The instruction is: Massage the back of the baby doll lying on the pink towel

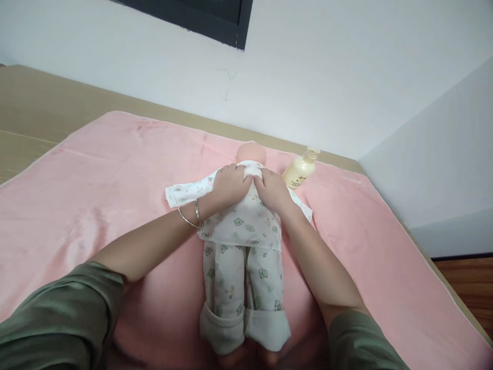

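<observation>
A baby doll point(251, 152) with a smooth bald head lies on its back, dressed in a white printed top point(246, 226) and matching trousers point(229, 280) with turned-up cuffs. My left hand point(231, 183) rests palm down on the left side of its upper chest, fingers stretched towards the shoulder. On the opposite side my right hand point(272, 189) lies the same way. The two thumbs almost meet below the collar. Both hands cover part of the top, and its sleeves spread out to either side. The doll's feet show dimly below the cuffs.
A pale yellow pump bottle point(300, 170) leans at a tilt beside the doll's right-hand sleeve. Under everything spreads a pink sheet point(370, 231), wrinkled at left, over a wooden surface point(34, 103). White walls point(308, 67) and a dark frame point(215, 23) stand behind.
</observation>
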`<action>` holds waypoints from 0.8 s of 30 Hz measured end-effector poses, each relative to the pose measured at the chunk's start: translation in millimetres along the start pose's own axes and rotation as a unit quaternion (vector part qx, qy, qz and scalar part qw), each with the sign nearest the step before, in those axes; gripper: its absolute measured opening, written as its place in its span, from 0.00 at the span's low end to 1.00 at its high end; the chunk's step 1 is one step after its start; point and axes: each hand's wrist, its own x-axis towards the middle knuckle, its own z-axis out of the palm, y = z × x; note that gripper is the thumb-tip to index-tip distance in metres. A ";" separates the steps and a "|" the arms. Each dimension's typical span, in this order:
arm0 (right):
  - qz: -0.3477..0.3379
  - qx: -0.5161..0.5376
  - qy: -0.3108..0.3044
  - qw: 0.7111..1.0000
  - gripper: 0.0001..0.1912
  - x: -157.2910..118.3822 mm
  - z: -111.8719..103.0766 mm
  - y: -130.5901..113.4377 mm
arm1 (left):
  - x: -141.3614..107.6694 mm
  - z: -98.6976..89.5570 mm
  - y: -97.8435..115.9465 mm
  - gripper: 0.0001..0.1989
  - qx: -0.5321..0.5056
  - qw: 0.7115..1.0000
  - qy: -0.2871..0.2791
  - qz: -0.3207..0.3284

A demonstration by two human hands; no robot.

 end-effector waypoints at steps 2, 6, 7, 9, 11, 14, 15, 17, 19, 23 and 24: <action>-0.028 -0.029 0.010 0.999 0.18 -7.5 -1.5 -13.5 | 10.7 -1.6 -8.7 0.24 -0.039 0.998 -0.039 -0.036; -0.042 -0.012 0.015 0.999 0.18 -8.9 -1.9 -15.7 | 17.4 -2.9 -14.4 0.27 -0.049 0.996 -0.055 -0.049; -0.030 0.007 0.011 0.999 0.19 -6.0 -1.3 -10.6 | 15.5 -2.6 -12.8 0.27 -0.028 0.998 -0.045 -0.044; 0.007 0.042 0.002 0.999 0.23 1.8 0.4 2.8 | 8.1 -1.9 -6.8 0.25 0.016 0.999 -0.023 -0.027; 0.042 0.062 -0.016 0.997 0.28 9.3 2.6 15.5 | -2.5 -1.8 1.7 0.21 0.044 0.999 -0.006 0.008; 0.059 0.073 -0.048 0.994 0.30 15.1 5.0 25.5 | -17.8 -2.8 13.9 0.18 0.068 0.995 0.013 0.068; 0.060 0.071 -0.050 0.994 0.31 15.4 5.2 26.2 | -20.6 -3.3 16.3 0.17 0.072 0.994 0.015 0.080; 0.055 0.055 -0.049 0.996 0.32 13.9 4.2 24.5 | -20.3 -3.7 16.9 0.17 0.069 0.994 0.012 0.079; 0.046 0.030 -0.047 0.997 0.32 10.1 1.6 19.1 | -12.2 -3.5 11.4 0.17 0.053 0.997 -0.001 0.051; 0.004 -0.025 -0.021 0.999 0.23 -2.2 -3.9 -1.3 | 12.4 -3.5 -6.9 0.21 0.011 0.998 -0.056 -0.009; -0.009 -0.034 -0.010 0.999 0.20 -5.1 -4.5 -6.8 | 16.6 -3.8 -10.2 0.22 0.006 0.997 -0.070 -0.014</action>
